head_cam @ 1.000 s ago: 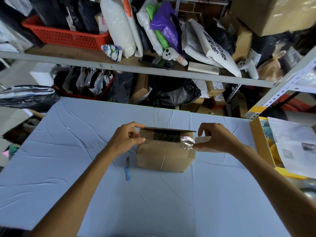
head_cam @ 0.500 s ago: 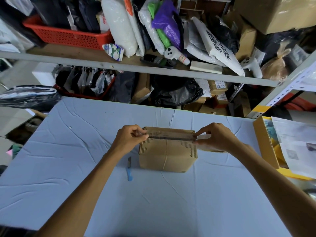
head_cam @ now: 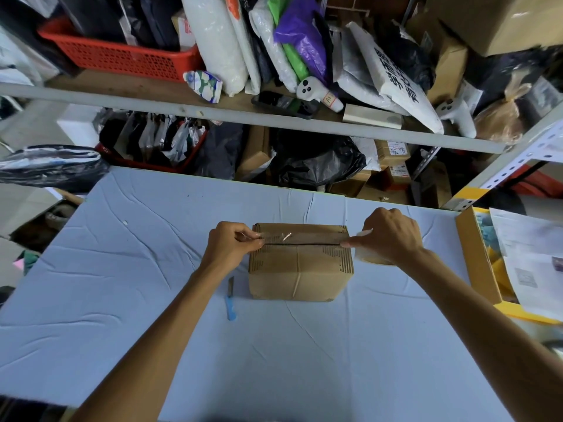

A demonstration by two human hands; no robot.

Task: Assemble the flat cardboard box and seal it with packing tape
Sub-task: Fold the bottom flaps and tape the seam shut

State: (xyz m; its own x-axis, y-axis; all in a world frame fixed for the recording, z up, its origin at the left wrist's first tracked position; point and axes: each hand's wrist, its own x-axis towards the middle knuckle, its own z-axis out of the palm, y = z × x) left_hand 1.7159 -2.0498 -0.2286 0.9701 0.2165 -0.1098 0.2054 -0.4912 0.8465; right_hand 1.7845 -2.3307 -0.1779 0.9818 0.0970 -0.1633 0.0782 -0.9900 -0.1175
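Note:
A small brown cardboard box (head_cam: 300, 275) stands on the pale blue table (head_cam: 152, 300), its top flaps folded shut with a dark seam between them. A strip of clear packing tape (head_cam: 300, 236) stretches low across the top along that seam. My left hand (head_cam: 233, 246) pinches the tape's free end at the box's left edge. At the right edge, my right hand (head_cam: 388, 237) grips the tape roll (head_cam: 370, 258), which is mostly hidden under the hand.
A blue-handled utility knife (head_cam: 230, 303) lies just left of the box. An open yellow-edged carton (head_cam: 478, 263) with papers stands at the table's right edge. Cluttered shelves with bags, boxes and a red basket (head_cam: 122, 57) rise behind the table.
The strip of tape, held raised above the open-looking top a second ago, has come down onto the closed flaps. Both hands lowered with it to the box's top edges.

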